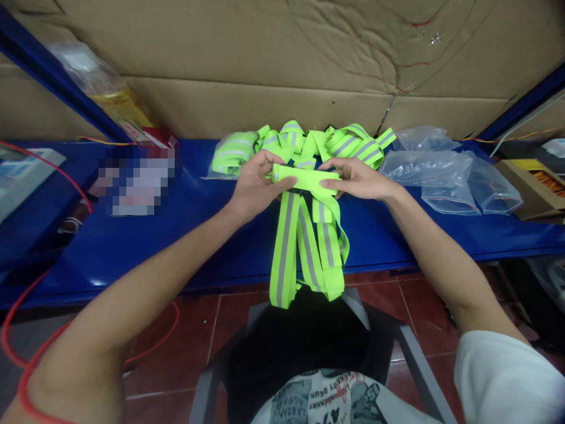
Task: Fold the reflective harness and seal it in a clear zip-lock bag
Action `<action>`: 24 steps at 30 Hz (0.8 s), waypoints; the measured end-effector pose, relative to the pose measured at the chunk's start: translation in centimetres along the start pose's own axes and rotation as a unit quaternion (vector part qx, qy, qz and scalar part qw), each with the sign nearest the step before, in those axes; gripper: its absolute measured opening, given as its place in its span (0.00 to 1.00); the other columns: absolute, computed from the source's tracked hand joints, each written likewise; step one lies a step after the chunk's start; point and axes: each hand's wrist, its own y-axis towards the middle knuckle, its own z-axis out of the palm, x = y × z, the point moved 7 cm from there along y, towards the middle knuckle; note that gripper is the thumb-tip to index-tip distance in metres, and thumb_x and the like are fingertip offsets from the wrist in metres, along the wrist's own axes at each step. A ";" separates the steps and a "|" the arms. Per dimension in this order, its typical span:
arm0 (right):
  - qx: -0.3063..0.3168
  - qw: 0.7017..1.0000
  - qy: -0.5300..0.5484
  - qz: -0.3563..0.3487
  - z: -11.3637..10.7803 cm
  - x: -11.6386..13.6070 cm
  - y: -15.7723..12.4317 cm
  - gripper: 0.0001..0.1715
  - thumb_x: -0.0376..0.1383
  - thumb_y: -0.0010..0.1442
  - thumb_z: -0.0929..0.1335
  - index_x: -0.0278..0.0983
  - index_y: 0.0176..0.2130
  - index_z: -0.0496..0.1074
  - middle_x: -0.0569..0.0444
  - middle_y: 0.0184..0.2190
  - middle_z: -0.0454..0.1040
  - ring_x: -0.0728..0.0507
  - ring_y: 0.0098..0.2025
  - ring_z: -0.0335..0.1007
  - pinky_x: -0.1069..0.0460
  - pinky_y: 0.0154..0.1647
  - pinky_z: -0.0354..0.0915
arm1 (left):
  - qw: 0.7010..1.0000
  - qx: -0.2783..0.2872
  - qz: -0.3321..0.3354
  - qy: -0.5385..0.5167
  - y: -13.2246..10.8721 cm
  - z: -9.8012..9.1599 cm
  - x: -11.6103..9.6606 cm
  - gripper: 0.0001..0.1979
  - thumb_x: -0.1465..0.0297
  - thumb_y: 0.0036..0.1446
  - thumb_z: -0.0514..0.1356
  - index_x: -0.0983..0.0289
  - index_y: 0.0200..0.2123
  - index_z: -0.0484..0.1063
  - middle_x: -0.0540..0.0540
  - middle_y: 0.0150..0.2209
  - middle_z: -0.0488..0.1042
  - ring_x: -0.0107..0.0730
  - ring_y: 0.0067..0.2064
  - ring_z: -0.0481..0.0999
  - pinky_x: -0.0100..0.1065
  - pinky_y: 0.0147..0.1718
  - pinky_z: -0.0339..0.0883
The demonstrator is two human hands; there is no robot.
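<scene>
Left hand (256, 185): I see it gripping the folded strap's left end
Right hand (357, 179): pinching its right end
Reflective strap (304, 235): centre frame, loops hanging below
Strap pile (300, 141): just behind
Plastic bags (450, 174): right

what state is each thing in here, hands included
left hand: closed on the folded strap's left end
right hand: closed on its right end
folded strap: held level over the blue shelf, loops hanging down off the edge
strap pile: loose, tangled
plastic bags: lying flat, apparently empty
</scene>
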 end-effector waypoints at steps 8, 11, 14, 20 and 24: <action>-0.066 0.980 -0.169 -0.087 -0.5 1.0 -0.3 0.25 0.45 0.59 0.77 0.36 0.51 0.77 0.48 0.46 0.82 0.41 0.39 0.74 0.48 0.38 0.68 | 0.999 0.034 -0.019 0.025 0.3 0.0 1.2 0.26 0.65 0.46 0.80 0.63 0.46 0.76 0.56 0.44 0.85 0.31 0.33 0.83 0.33 0.30 0.81; -0.073 0.961 -0.223 -0.146 0.0 1.9 -0.4 0.19 0.39 0.56 0.75 0.38 0.47 0.74 0.50 0.43 0.79 0.39 0.43 0.73 0.47 0.45 0.66 | 0.997 0.033 0.040 0.064 0.2 0.3 0.2 0.22 0.63 0.48 0.79 0.62 0.41 0.75 0.57 0.42 0.84 0.34 0.39 0.84 0.32 0.33 0.78; -0.071 0.940 -0.286 -0.172 0.4 2.3 -0.5 0.14 0.35 0.54 0.72 0.39 0.42 0.71 0.50 0.42 0.75 0.38 0.44 0.71 0.46 0.45 0.63 | 0.987 0.057 0.099 0.115 -0.1 1.0 -0.8 0.17 0.60 0.55 0.76 0.61 0.37 0.74 0.57 0.42 0.84 0.37 0.43 0.84 0.35 0.37 0.78; 0.002 0.968 -0.221 -0.122 0.0 1.8 -0.6 0.18 0.50 0.61 0.77 0.40 0.36 0.74 0.53 0.36 0.77 0.42 0.40 0.70 0.47 0.42 0.64 | 0.962 0.098 0.180 0.178 -0.7 1.6 -2.4 0.15 0.59 0.62 0.72 0.60 0.30 0.75 0.58 0.44 0.86 0.38 0.45 0.84 0.40 0.46 0.78; 0.002 0.985 -0.170 -0.026 -1.1 0.2 -0.5 0.30 0.58 0.58 0.79 0.38 0.46 0.79 0.53 0.35 0.80 0.44 0.35 0.72 0.49 0.35 0.67 | 0.952 0.145 0.190 0.192 -0.7 1.8 -2.9 0.10 0.63 0.63 0.72 0.61 0.32 0.80 0.60 0.51 0.86 0.40 0.49 0.85 0.42 0.49 0.79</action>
